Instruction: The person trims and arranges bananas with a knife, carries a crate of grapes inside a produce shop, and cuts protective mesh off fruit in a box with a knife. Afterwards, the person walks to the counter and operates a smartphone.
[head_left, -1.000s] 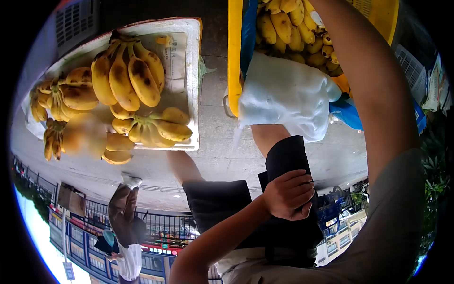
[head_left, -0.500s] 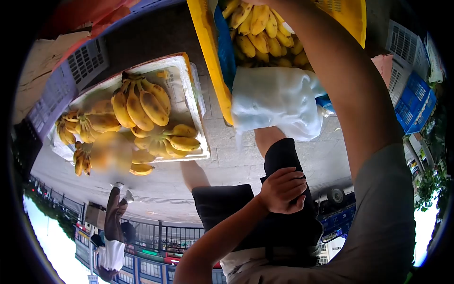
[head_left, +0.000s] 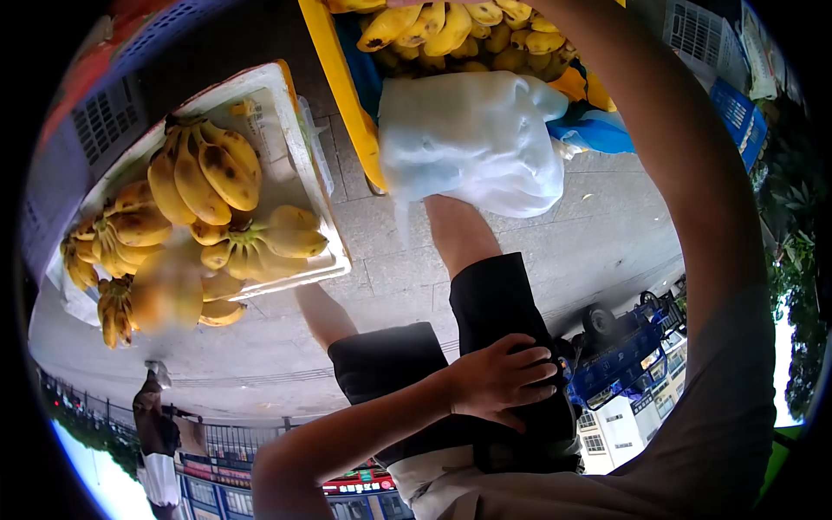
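My left hand rests on the black shorts over my thigh, fingers apart, with nothing in it. My right forearm reaches up over the yellow crate of bananas; the hand lies beyond the top edge. White plastic bags hang over the crate's near side, beside a blue sheet. At the left, a white foam box holds several bunches of spotted yellow bananas. A blurred patch covers part of the lower bunches.
Grey paving lies around my legs. Plastic crates stand at the upper left, and a blue crate at the upper right. A blue vehicle, a fence and a person are behind me.
The view has shifted, so both banana containers appear farther left. My left hand stays on the shorts, its fingers now more spread. The right arm still reaches over the yellow crate.
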`<state>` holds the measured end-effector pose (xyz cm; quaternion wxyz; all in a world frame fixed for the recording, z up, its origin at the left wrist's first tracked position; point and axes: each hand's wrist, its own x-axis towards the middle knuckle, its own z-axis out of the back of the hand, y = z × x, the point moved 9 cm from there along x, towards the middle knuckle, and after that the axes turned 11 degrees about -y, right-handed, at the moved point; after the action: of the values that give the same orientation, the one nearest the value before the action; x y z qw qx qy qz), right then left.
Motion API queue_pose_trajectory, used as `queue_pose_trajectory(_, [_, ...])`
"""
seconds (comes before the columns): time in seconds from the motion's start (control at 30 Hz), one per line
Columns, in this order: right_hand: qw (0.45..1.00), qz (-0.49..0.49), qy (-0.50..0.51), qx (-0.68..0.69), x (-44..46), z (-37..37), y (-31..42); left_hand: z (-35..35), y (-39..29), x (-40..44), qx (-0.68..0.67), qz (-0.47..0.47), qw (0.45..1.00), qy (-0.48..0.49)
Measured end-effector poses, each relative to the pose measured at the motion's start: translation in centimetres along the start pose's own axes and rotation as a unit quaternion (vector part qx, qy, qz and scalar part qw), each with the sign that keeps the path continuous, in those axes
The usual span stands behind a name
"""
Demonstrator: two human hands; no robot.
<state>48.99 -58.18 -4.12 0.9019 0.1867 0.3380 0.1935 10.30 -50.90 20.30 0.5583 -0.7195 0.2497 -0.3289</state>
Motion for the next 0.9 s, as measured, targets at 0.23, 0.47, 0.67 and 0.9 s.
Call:
queue_pose_trajectory(0.23, [0.997,-0.038,-0.002,-0.073,-1.7,-3.1,0.8,-2.2,-2.3,-4.5,0.071,0.008,0.997,-0.021])
queue_pose_trajectory(0.47, [0.995,0.034,-0.077,-0.051,-5.3,-6.2,4.2,-1.6,-4.0,-8.1,0.062,0.06,0.994,-0.069])
queue_pose_trajectory(0.67, [0.985,0.013,-0.169,0.004,-11.7,-6.4,6.8,0.2,-3.2,-12.9,0.049,0.139,0.975,-0.167])
queue_pose_trajectory(0.9, [0.982,0.008,-0.187,-0.009,-18.2,-1.3,21.5,3.6,-5.2,-19.6,0.076,0.175,0.956,-0.22])
